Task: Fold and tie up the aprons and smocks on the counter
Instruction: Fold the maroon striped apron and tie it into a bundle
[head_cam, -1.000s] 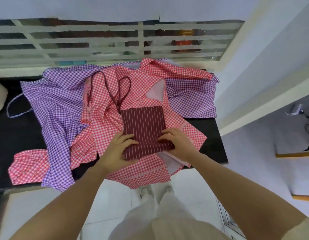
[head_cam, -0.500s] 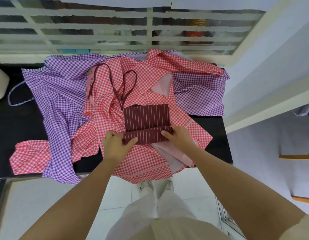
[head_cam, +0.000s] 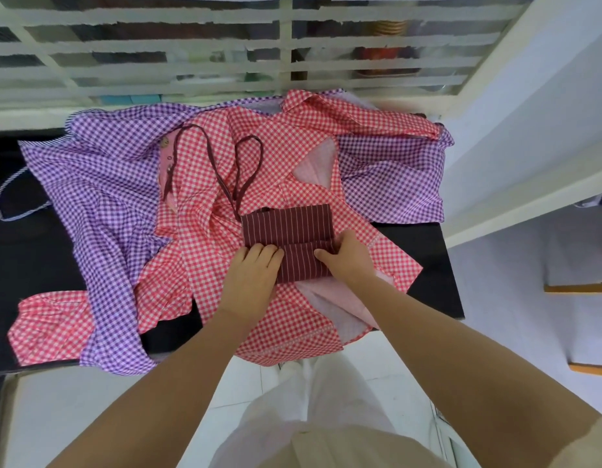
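Fingers (head_cam: 260, 253) of the left hand (head_cam: 254, 278) lie straight and close together, pressing flat on the near left corner of a folded maroon striped apron (head_cam: 289, 228). At the apron's right edge, the right hand (head_cam: 353, 261) grips the near fold, with the thumb on top and the fingers curled round it. Two dark straps (head_cam: 240, 170) loop away from the apron's far left corner. The apron sits on a red smock (head_cam: 292, 153), which overlaps a purple smock (head_cam: 100, 197) on a black counter (head_cam: 434, 282).

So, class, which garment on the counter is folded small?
The maroon pinstriped apron, under the left hand and right hand; the red gingham garment and purple gingham garment lie spread and rumpled.
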A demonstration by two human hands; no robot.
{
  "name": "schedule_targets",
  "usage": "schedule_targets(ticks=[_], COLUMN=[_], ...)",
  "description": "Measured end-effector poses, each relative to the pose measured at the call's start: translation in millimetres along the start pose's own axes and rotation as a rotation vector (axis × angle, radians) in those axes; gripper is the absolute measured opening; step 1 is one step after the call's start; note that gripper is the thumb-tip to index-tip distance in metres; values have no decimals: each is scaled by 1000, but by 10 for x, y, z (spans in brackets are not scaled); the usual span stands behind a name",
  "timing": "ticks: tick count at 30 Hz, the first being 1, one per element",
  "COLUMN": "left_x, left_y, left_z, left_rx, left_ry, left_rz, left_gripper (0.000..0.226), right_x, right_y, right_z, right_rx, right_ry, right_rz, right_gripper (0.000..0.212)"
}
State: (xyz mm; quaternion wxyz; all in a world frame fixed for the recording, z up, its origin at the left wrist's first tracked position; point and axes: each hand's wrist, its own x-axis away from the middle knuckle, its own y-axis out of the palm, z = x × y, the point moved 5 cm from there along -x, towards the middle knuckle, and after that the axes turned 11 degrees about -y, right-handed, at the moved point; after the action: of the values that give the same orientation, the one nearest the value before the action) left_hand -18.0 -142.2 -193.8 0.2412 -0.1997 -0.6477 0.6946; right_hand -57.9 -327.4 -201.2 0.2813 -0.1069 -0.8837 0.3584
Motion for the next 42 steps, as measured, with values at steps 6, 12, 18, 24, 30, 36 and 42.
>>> schedule_targets(ticks=[6,12,18,24,30,36,42], left_x=[-161,-366,-484,-542,-589,-540,-549], left_y=[-24,-141,-87,-41,-81,-117,-323], left_z=[-102,-317,-470,-499,-528,-533,-206], left_rx=[68,588,837,768,733,836,1550], left_ry=[36,-294,-690,-824,-910,-984,-1073], left_rz=[-40,-138,-129,-137,-171,-151,-305], left_gripper=[48,34,39,60,72,70,47], right_x=[137,-156,-538,-674,-871,-812,-635], right_y=[-88,-152,-158,-28,66,-29,-187], right_z=[-315,-327,-440,-792,-880,-865,-714], right_rx=[362,364,375,697,728,426,-410], right_ry=[-727,-546,-379,-666,-626,-574,-148], right_rz=[-15,-173,-254,-210,-440,-412,-394], right_gripper=[57,42,49,69,67,45,50])
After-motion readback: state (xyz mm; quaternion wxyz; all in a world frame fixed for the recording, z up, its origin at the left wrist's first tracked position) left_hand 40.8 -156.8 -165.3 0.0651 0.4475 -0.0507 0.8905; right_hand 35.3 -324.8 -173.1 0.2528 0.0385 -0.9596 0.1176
